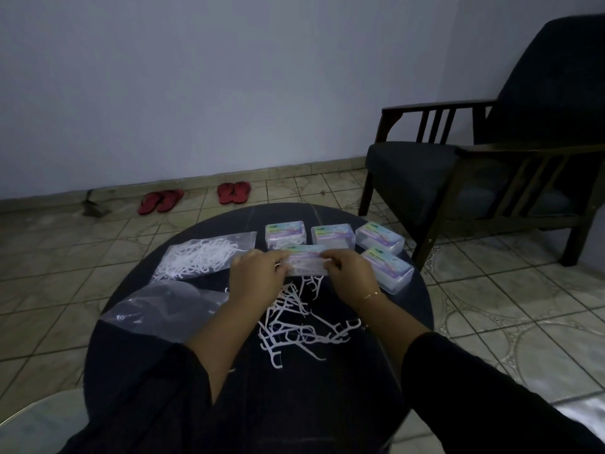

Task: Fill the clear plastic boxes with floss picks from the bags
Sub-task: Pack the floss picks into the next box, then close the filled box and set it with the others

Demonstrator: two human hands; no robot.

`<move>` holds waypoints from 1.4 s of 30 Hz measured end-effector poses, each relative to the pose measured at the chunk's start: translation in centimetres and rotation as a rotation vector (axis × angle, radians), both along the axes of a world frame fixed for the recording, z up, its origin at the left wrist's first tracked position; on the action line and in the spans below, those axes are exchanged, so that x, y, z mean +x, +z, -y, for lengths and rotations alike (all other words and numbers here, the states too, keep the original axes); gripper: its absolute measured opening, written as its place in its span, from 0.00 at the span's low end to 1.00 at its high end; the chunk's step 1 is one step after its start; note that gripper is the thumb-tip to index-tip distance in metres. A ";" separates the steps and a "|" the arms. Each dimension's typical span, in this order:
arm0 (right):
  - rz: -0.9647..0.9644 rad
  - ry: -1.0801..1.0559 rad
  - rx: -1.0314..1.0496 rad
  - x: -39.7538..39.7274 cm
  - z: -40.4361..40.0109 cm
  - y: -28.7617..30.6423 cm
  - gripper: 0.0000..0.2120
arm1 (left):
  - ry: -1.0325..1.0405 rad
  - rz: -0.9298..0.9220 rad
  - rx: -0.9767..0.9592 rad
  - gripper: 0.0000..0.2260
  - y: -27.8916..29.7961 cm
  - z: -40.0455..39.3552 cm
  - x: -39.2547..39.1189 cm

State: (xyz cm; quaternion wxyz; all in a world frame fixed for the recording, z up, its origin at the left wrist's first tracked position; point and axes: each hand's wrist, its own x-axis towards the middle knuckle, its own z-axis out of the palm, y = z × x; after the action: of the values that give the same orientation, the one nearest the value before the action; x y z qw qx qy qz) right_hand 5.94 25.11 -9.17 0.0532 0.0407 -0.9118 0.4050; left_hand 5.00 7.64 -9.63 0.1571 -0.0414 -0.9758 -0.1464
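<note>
Dark sleeves reach forward over the round table (137, 322), above loose floss picks (294, 326) scattered between the forearms. Left hand (257, 276) and right hand (352, 273) each pinch one end of a clear box (306, 263) with curled fingers, holding it level just above the pile. To the left lie an empty bag (163, 306) and, farther, a bag of picks (203, 253). Beyond sit four closed boxes (379, 239), side by side.
</note>
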 end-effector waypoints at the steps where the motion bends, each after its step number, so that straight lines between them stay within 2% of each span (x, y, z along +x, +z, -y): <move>1: 0.021 0.018 0.001 -0.6 0.5 0.2 0.16 | 0.025 0.016 -0.011 0.14 0.2 0.5 -0.6; 6: 0.103 0.101 0.079 -3.9 2.5 0.1 0.19 | 0.084 0.120 -0.067 0.14 0.6 1.3 -3.1; 9: 0.065 0.103 0.181 -5.4 2.7 -0.3 0.19 | 0.102 0.149 -0.100 0.13 0.3 1.3 -4.4; 13: -0.108 -0.002 0.551 -7.2 1.6 -0.2 0.21 | 0.109 0.131 -0.154 0.11 -0.3 1.4 -6.1; 17: -0.012 0.011 0.798 -9.1 0.6 0.2 0.32 | 0.123 0.162 -0.228 0.09 -1.3 1.1 -7.4; 20: 0.068 0.060 0.906 -10.6 0.0 0.0 0.39 | 0.145 0.132 -0.269 0.11 -2.0 0.8 -8.1; 25: 0.139 0.121 0.967 -12.4 -0.5 -0.1 0.40 | 0.143 0.058 -0.335 0.11 -1.5 0.2 -8.2; 29: 0.084 0.140 0.941 -12.5 -1.0 0.0 0.39 | 0.138 0.041 -0.340 0.13 -1.7 0.0 -7.9; 33: 0.030 0.130 0.912 -11.6 -1.3 0.6 0.39 | 0.127 0.005 -0.302 0.18 -1.7 -0.3 -6.9; 39: -0.077 0.152 0.863 -7.9 -1.7 2.1 0.34 | -0.044 -0.021 -0.113 0.28 -1.1 -1.5 -3.8; 42: -0.116 0.170 0.830 -4.8 -2.0 2.6 0.32 | -0.154 0.054 0.036 0.38 -1.2 -2.7 -2.3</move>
State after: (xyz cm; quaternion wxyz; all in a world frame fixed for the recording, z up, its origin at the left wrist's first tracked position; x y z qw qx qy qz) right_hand 1.17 27.09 -6.60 0.0499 0.1564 -0.9864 0.0037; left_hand 2.74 10.39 -10.88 0.1196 -0.1094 -0.9709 -0.1764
